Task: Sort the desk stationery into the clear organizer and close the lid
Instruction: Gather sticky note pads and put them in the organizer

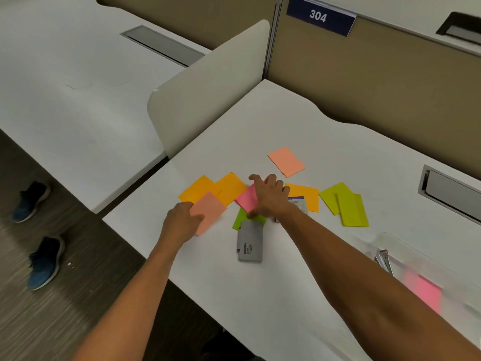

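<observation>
On the white desk [260,282], the left hand [182,220] pinches a peach note [210,212]. The right hand [268,196] rests open on a pink note [247,198]. Gathering goes on; next, carry notes right to the clear organizer [406,256].

A dark blue sign [321,16] on top of the brown wall at the far edge of the desk says "304" in white numbers. A grey card [250,241] near the front edge of the desk has the word "camlin" on it. Smaller words under that are too tiny to read.
</observation>
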The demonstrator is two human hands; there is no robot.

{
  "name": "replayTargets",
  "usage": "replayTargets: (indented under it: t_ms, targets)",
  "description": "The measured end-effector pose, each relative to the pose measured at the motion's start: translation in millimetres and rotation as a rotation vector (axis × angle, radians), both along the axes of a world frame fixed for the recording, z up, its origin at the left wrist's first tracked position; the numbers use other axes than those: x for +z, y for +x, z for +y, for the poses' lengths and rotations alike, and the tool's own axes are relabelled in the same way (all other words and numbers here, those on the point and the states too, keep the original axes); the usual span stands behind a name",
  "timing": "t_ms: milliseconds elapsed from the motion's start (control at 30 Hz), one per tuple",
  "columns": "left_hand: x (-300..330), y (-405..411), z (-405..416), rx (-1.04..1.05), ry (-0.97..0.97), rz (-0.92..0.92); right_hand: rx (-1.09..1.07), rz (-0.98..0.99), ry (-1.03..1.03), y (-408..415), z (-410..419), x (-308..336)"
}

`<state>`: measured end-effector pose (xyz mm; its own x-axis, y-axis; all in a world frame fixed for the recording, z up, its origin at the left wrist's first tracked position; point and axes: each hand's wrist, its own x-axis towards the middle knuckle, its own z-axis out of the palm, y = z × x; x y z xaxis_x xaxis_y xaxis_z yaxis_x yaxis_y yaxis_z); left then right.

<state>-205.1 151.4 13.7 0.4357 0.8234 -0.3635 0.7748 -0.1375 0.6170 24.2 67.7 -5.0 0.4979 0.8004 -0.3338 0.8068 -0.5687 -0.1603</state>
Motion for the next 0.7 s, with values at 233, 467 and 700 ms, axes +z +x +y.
replayTargets:
  t_ms: [233, 467, 700]
  targets:
    - [-15.4, 28.4, 36.0, -0.072, 0.162, 0.266, 0.083, 0.013, -0.098, -1.1, -7.9, 0.6]
    - [-25.7, 39.8, 34.1, -0.081, 0.184, 0.312, 0.078, 0.032, -0.174, -6.0, -9.7, 5.6]
    - [-20.8, 40.3, 34.1, -0.102, 0.212, 0.331, 0.103, 0.026, -0.134, -9.9, -11.9, 7.7]
